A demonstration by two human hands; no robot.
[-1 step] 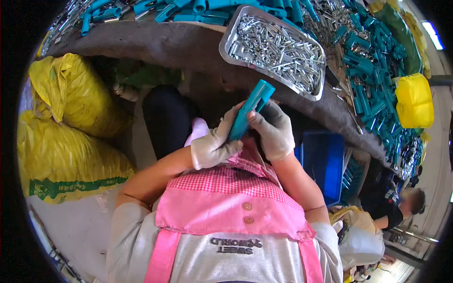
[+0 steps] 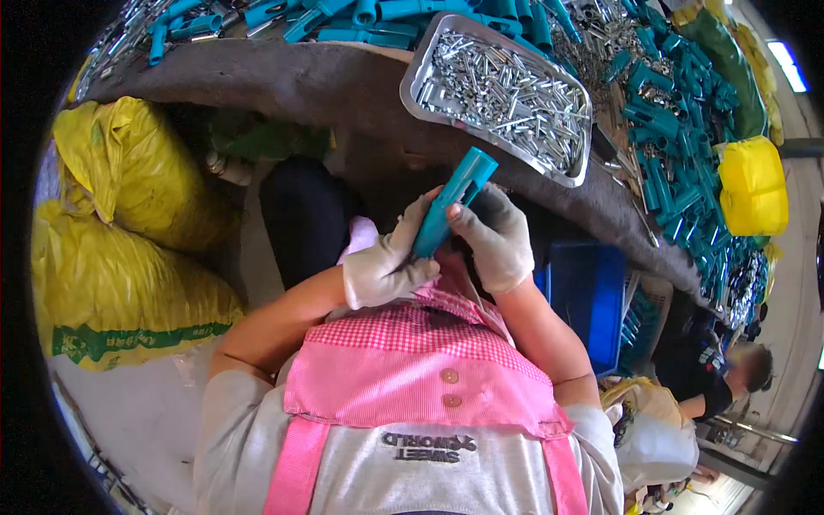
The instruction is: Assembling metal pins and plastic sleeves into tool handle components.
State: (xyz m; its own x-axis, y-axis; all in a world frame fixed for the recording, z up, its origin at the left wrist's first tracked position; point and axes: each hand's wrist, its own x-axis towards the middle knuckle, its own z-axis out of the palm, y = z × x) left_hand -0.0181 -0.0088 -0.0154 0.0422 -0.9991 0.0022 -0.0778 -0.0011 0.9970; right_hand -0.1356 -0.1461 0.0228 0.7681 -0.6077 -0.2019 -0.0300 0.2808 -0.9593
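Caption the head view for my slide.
Gloved left hand and right hand hold a slotted teal tube near a metal tray of pin-like metal parts.

Person [image 2: 240, 438] in a pink apron [image 2: 403, 378] holding a teal tube [image 2: 448, 210].
The gloved left hand [image 2: 378, 268] grips its lower end, the right hand [image 2: 502, 245] its slotted upper part; beyond, a metal tray [image 2: 415, 81] of silvery pieces [image 2: 511, 99] sits on the bench [image 2: 249, 73].

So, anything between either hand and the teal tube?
Only the pale gloves. Left hand and right hand both grip the teal tube. The metal tray lies beyond its upper end, a gap showing between them.
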